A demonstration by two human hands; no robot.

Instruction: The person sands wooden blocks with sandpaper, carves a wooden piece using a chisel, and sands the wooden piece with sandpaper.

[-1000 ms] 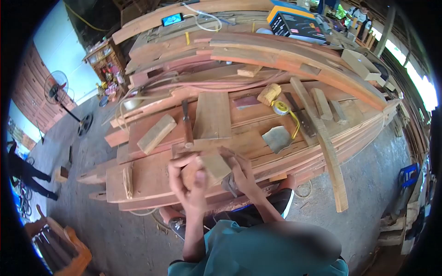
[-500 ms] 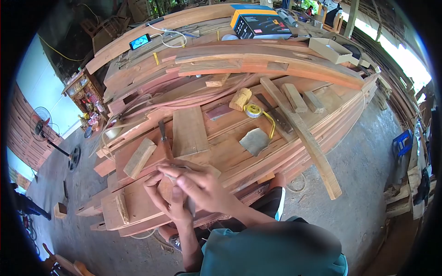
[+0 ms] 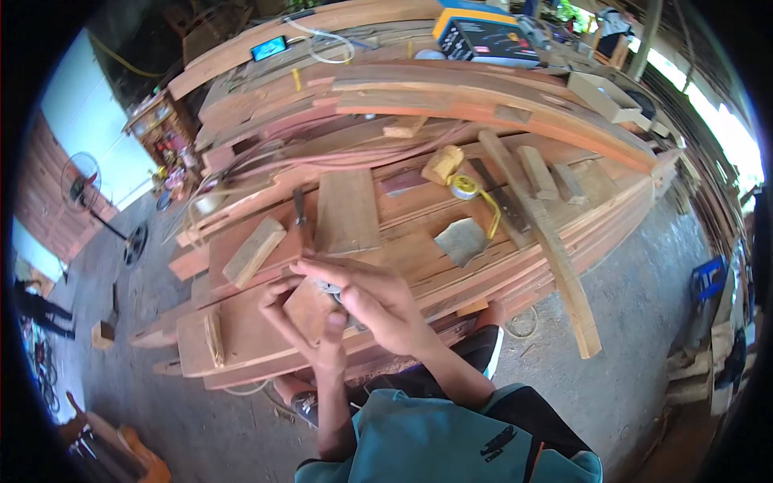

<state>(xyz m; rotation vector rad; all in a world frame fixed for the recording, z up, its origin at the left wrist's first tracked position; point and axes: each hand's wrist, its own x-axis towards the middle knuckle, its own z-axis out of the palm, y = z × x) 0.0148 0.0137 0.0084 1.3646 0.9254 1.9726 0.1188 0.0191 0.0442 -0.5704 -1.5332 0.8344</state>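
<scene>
My left hand (image 3: 316, 334) is in front of my body, its fingers curled and its thumb raised against a small grey piece (image 3: 328, 286) that looks like sandpaper. My right hand (image 3: 377, 304) lies over the same piece with its fingers nearly straight, hiding most of it. The fingertips of both hands almost meet. Just beyond them are a chisel-like tool (image 3: 300, 208) and a short wood block (image 3: 254, 251). A torn grey sheet (image 3: 461, 241), also like sandpaper, rests on the stacked planks (image 3: 419, 274) to the right.
A yellow tape measure (image 3: 465, 187) sits beside a wood chunk (image 3: 444, 164). One long wooden bar (image 3: 555, 258) juts past the stack's near edge. Farther back are a phone (image 3: 269, 48), a tool box carton (image 3: 487, 36) and an open cardboard box (image 3: 604, 98). A fan (image 3: 97, 197) stands at left.
My right hand has turned flatter over the grey piece, and its thumb has shifted right. Both hands stay close together. The whole view has swung slightly left.
</scene>
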